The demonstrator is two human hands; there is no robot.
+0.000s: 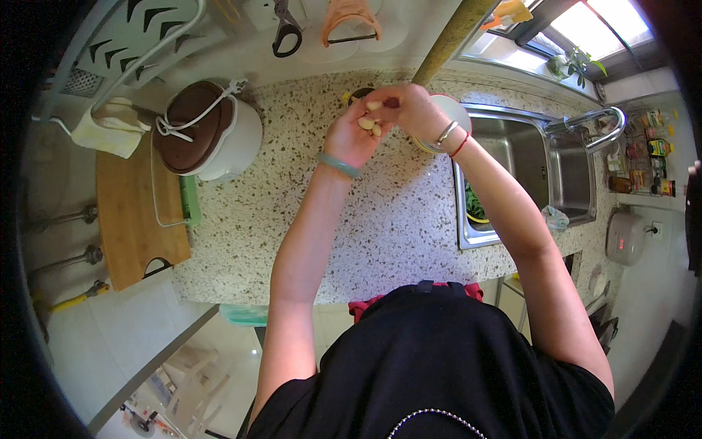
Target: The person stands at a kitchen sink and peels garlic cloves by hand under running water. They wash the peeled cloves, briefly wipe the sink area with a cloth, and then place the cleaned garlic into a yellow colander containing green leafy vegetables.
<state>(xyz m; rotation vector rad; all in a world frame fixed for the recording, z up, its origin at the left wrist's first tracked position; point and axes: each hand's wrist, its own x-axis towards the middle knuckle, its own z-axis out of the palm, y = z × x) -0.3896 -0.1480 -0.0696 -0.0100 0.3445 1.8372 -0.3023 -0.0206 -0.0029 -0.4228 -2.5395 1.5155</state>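
Note:
My left hand (349, 137) is cupped palm up over the counter, holding several pale peeled garlic cloves (367, 124). Close against its fingertips is my right hand (417, 111), bent inward with its fingers closed. A small dark reddish piece (392, 102) shows between the two hands; its kind is unclear. Behind my right wrist a round whitish plate or bowl (453, 110) is partly hidden. The rim of a small dark container (360, 94) peeks out beyond my left fingers.
On the left stand a white cooker with a brown lid (194, 128) and a wooden cutting board (135, 219). At right, leafy greens (475, 201) lie in the steel sink (512, 132) under a curved faucet (610, 121). Scissors (287, 33) and an orange peeler (352, 18) hang at the back.

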